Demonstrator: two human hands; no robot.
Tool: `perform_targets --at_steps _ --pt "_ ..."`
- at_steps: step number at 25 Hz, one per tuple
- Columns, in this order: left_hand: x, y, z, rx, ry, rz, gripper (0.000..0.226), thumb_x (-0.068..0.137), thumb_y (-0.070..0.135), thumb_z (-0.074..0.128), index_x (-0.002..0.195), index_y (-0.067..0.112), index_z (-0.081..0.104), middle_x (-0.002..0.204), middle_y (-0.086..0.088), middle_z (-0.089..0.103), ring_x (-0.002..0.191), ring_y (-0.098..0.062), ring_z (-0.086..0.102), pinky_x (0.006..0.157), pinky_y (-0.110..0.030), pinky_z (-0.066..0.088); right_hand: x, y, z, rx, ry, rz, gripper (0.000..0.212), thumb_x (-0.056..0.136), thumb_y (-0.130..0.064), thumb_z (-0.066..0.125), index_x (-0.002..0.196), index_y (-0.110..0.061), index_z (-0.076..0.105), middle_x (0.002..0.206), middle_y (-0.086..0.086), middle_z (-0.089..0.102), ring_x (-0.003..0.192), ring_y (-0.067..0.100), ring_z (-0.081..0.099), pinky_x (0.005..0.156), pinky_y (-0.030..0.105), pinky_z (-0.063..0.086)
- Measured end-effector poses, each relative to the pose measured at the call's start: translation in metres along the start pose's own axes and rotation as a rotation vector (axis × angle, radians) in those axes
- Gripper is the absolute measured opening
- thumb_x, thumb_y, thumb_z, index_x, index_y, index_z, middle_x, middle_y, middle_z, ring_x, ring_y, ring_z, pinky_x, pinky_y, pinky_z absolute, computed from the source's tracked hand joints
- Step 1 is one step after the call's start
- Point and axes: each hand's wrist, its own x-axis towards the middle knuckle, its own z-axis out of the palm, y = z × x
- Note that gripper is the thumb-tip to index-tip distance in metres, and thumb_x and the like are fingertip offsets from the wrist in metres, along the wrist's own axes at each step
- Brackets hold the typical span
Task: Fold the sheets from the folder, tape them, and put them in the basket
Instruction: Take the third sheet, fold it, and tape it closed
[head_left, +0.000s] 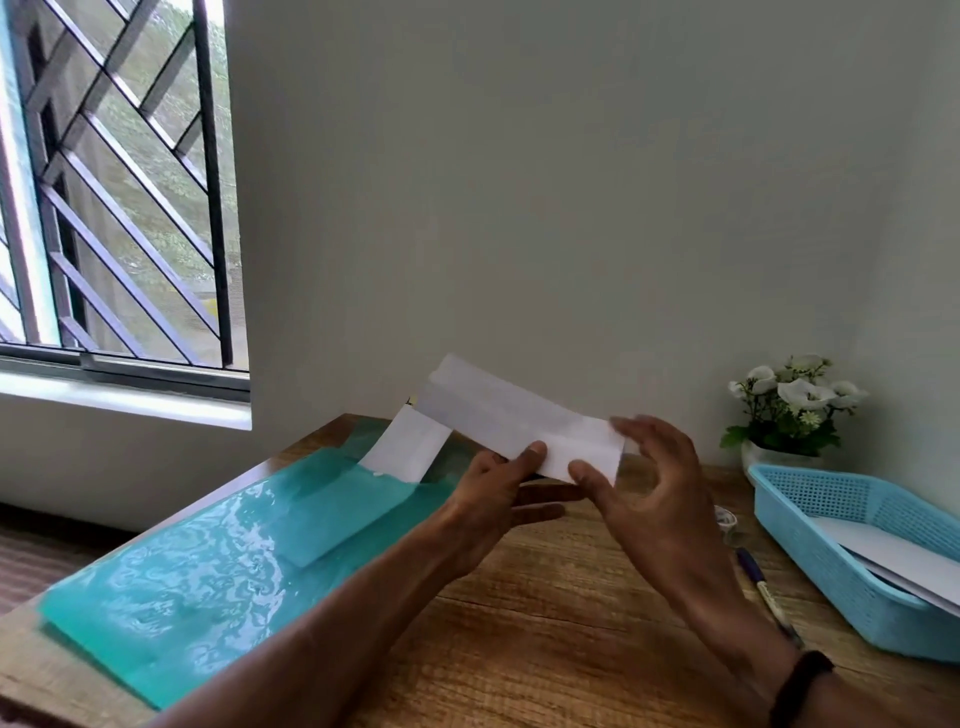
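Observation:
A folded white sheet (498, 410) is held up above the wooden table (545, 613). My left hand (493, 504) pinches its near edge with the thumb on top. My right hand (649, 483) grips its right end between thumb and fingers. A translucent green folder (208, 571) lies on the left of the table, and a white sheet (410, 441) sticks out of its far end. The blue plastic basket (810, 561) sits at the right with white paper (893, 561) inside.
A small roll of tape (725, 519) and a pen (763, 587) lie between my right hand and the basket. A pot of white flowers (795, 410) stands at the back right against the wall. A barred window (119, 182) is at the left.

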Motion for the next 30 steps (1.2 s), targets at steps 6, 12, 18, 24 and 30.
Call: perform_targets --at_steps 6,12,18,24,30 --pt "0.005 0.005 0.001 0.211 0.125 0.046 0.035 0.1 0.041 0.062 0.115 0.01 0.064 0.109 -0.015 0.076 0.093 -0.025 0.076 0.085 -0.039 0.062 0.013 0.012 -0.007 0.638 -0.104 0.502 0.051 0.072 -0.004 0.09 0.118 -0.007 0.068 0.105 0.019 0.078 0.083 0.028 0.08 0.072 0.04 0.066" --pt "0.016 0.026 -0.043 0.212 0.557 0.237 0.045 0.099 0.044 0.062 0.09 0.001 0.071 0.082 -0.007 0.069 0.073 -0.019 0.064 0.076 -0.033 0.059 0.011 0.009 -0.007 0.797 -0.161 0.654 0.034 0.078 0.008 0.079 0.109 -0.002 0.071 0.112 0.019 0.074 0.094 0.034 0.073 0.062 0.032 0.066" --pt "0.018 0.016 -0.049 0.664 0.598 0.344 0.052 0.105 0.054 0.043 0.099 0.014 0.075 0.089 -0.002 0.078 0.079 -0.017 0.07 0.075 -0.032 0.057 0.008 0.017 -0.013 0.831 -0.235 0.775 0.045 0.082 0.003 0.076 0.125 -0.002 0.062 0.115 0.024 0.071 0.083 0.034 0.079 0.059 0.033 0.066" --pt "0.041 0.029 -0.1 1.153 0.886 0.003 0.044 0.102 0.039 0.053 0.14 0.019 0.056 0.147 -0.013 0.054 0.139 -0.036 0.044 0.115 -0.052 0.028 0.011 0.028 -0.004 0.502 -0.43 0.807 0.054 0.098 0.0 0.063 0.149 -0.004 0.046 0.099 0.026 0.076 0.079 0.028 0.073 0.061 0.034 0.061" --pt "0.06 0.06 -0.15 1.316 0.65 -0.28 0.048 0.093 0.045 0.062 0.128 0.012 0.066 0.13 -0.013 0.066 0.122 -0.034 0.058 0.101 -0.036 0.041 0.01 0.012 -0.001 0.258 -0.56 0.489 0.016 0.097 -0.011 0.056 0.102 -0.015 0.07 0.059 -0.005 0.065 0.047 0.008 0.054 0.043 0.023 0.039"
